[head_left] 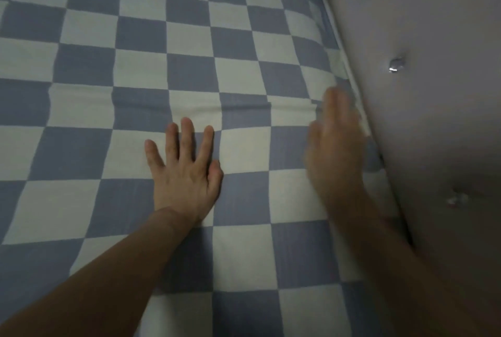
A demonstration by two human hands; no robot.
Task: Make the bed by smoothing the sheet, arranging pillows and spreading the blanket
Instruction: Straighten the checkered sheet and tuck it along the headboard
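The sheet point(135, 65), blue & white checks, covered nearly the whole view and lay spread flat over the bed. One long crease ran across it, just beyond the fingertips of both hands; smaller wrinkles sat nr the right edge. Along that right edge the sheet met the headboard point(433, 119), a pale padded panel w/ shiny button tufts point(396, 64), three of them visible, the lowest one blurred.

Left hand point(187, 174) lay palm-down on the sheet approx. mid-frame, fingers straight and spread, thumb tucked in beside the palm, grasping nothing, pressing flat on the fabric. Its bare forearm came in from the bottom-left corner.

Right hand point(336, 146) was blurred, close beside the headboard, over the sheet's right edge. Fingers looked straight and held together, not curled round anything. Couldn't tell whether it touched the fabric or was just above it. Its forearm entered from the bottom-right.

The two hands were apart, w/ a couple of checks btwn them. A small dark patch showed at the top-left corner, too little to identify.
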